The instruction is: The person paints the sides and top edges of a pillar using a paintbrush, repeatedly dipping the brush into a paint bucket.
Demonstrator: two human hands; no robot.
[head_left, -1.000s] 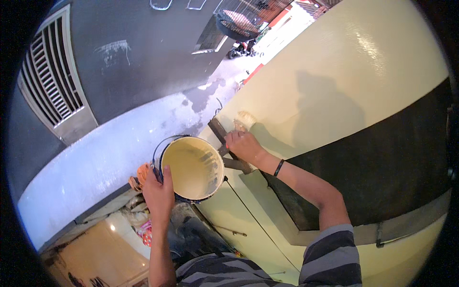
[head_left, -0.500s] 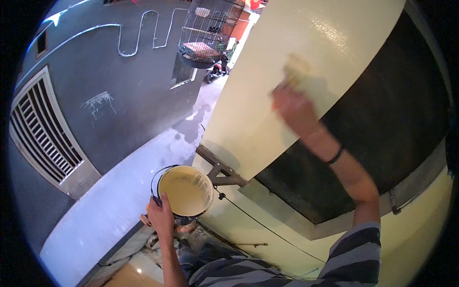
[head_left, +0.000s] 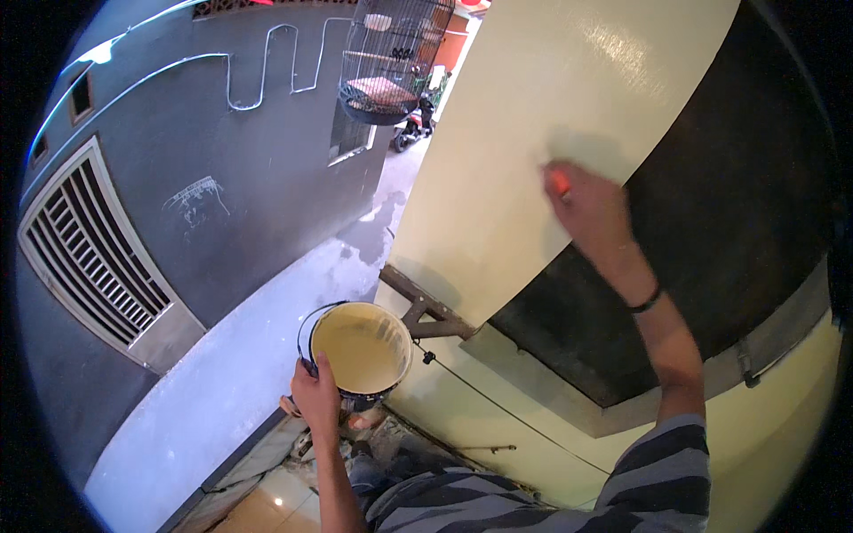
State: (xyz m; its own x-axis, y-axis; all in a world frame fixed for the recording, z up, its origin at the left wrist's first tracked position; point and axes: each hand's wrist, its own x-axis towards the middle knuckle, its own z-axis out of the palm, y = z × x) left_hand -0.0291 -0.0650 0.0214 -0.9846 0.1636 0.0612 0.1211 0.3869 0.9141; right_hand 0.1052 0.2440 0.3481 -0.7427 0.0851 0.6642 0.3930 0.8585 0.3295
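My left hand (head_left: 315,389) is closed on the near left side of a paint bucket (head_left: 407,351), thumb up by its rim and dark wire handle. Pale yellow paint (head_left: 355,357) fills part of the bucket, and streaks mark its inner wall. Raised against the pale yellow wall (head_left: 498,169), my right hand (head_left: 591,209) grips a paintbrush (head_left: 560,182). Only its orange handle shows clearly; the bristles are hidden or blurred close to the wall. The wall shines wet at its upper part (head_left: 622,53).
A dark window opening (head_left: 711,222) lies right of the painted strip. Beside the bucket, a metal bracket (head_left: 426,311) juts from the wall, with a thin cable (head_left: 515,404) below. A birdcage (head_left: 391,67) hangs ahead. Across the alley stand a grey wall (head_left: 267,186) and a barred gate (head_left: 102,258).
My right hand has swept slightly right and down on the wall, and the brush head has turned out of sight. The view has shifted a little; my left hand still holds the bucket.
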